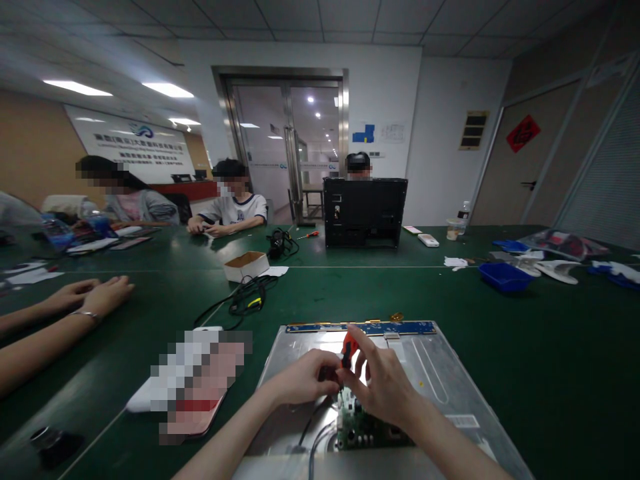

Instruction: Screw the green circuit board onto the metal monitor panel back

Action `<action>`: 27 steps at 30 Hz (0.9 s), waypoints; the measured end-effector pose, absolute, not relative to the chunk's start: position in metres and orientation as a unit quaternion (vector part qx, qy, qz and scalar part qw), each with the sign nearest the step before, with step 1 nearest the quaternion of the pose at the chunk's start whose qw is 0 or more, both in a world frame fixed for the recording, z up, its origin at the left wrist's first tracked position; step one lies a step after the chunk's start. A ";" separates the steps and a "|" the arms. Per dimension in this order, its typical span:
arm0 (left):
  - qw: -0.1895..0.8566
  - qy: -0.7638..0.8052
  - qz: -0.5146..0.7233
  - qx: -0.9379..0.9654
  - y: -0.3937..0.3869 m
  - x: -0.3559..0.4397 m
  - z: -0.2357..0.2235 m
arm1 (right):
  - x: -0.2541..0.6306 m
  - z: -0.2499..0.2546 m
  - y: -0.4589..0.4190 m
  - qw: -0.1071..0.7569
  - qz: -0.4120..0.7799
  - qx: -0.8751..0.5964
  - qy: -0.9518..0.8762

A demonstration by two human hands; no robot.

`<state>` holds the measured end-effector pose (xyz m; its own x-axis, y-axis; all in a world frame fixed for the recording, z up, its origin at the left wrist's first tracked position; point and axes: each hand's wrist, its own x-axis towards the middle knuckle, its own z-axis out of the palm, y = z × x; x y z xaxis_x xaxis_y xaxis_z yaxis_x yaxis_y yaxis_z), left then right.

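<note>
A flat metal display panel (435,380) lies in front of me, with a long blue circuit strip (415,327) along its far edge. On its near middle sits a green circuit board (360,427), partly covered by my hands, with dark cables beside it. My right hand (383,377) grips a screwdriver (349,345) with an orange-red and black handle, upright above the board. Close against it, my left hand (313,377) has thumb and fingers pinched together; what they hold is hidden. The screwdriver's tip cannot be made out.
A white case (165,380) and a pink phone (210,400) lie left of the panel. Farther off are black cables (245,297), an open box (246,267), a blue tray (505,277) and a black monitor back (365,213). A co-worker's hands (103,297) rest at left.
</note>
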<state>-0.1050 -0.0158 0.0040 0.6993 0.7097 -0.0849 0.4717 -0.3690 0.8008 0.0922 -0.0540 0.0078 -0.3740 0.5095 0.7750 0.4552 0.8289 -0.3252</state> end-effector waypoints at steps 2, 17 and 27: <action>0.441 0.366 0.142 0.807 -0.016 -0.105 0.002 | 0.092 0.009 -0.057 0.473 0.031 -0.295 -0.830; 0.432 0.383 0.146 0.803 -0.021 -0.102 0.013 | 0.091 0.008 -0.053 0.485 0.023 -0.290 -0.825; 0.461 0.374 0.156 0.789 -0.018 -0.104 0.003 | 0.092 0.009 -0.055 0.470 0.037 -0.303 -0.828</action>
